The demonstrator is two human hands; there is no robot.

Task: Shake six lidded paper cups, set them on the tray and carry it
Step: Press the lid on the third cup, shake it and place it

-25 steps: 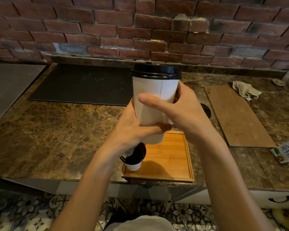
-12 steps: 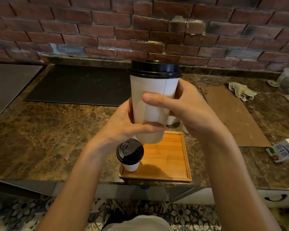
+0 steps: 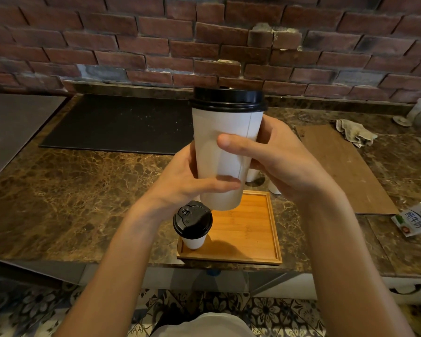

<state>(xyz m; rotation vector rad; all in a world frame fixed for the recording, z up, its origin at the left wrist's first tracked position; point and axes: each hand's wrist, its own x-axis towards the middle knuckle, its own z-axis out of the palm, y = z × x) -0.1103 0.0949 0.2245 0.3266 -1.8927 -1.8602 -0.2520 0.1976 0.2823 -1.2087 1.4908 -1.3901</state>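
Observation:
A tall white paper cup with a black lid is held upright in the air above the wooden tray. My left hand grips its lower part, thumb across the front. My right hand grips its right side, thumb across the middle. A small white cup with a black lid stands in the tray's near left corner. Behind my right hand, parts of other white cups show on the counter, mostly hidden.
The brown marble counter carries a black mat at the back left and a brown board at the right. A crumpled cloth lies on the board's far end. A milk carton lies at the right edge. A brick wall stands behind.
The view has shifted, and the small cup on the tray, earlier partly hidden by my left wrist, now shows fully. Both hands keep their grip on the tall cup.

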